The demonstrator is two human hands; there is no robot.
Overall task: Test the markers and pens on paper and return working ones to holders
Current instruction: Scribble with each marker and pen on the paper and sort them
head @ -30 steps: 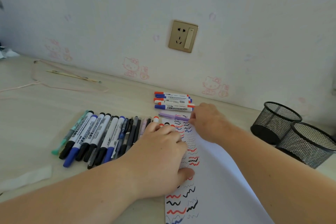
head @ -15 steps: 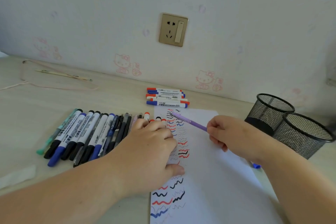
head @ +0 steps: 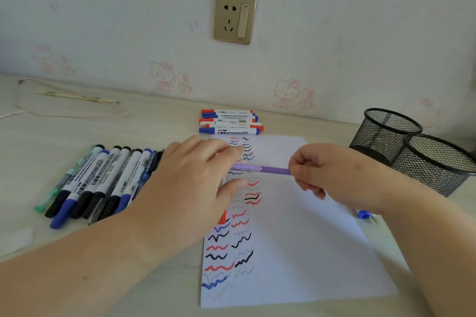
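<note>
My right hand (head: 316, 172) grips a purple pen (head: 268, 169) by its right end and holds it level above the white paper (head: 304, 226), which carries several red, black and blue test squiggles. My left hand (head: 190, 183) hovers over the paper's left edge with fingers relaxed. The pen's left end lies between its thumb and fingertips, and I cannot tell whether they touch. A row of markers and pens (head: 103, 180) lies to the left. Several whiteboard markers (head: 229, 122) lie behind the paper. Two black mesh holders (head: 383, 134) (head: 440, 165) stand at the right.
A red marker tip (head: 223, 217) shows under my left wrist. Beside the paper's right edge a blue pen (head: 363, 213) peeks out under my right forearm. A wall outlet (head: 235, 18) is behind, a thin pink cord (head: 67, 113) at the back left, a white strip (head: 15, 239) at the left.
My right hand picked up the purple pen near the back markers, drew it back over the paper and turned it level. My left hand lifted off the paper toward the pen's left end.
</note>
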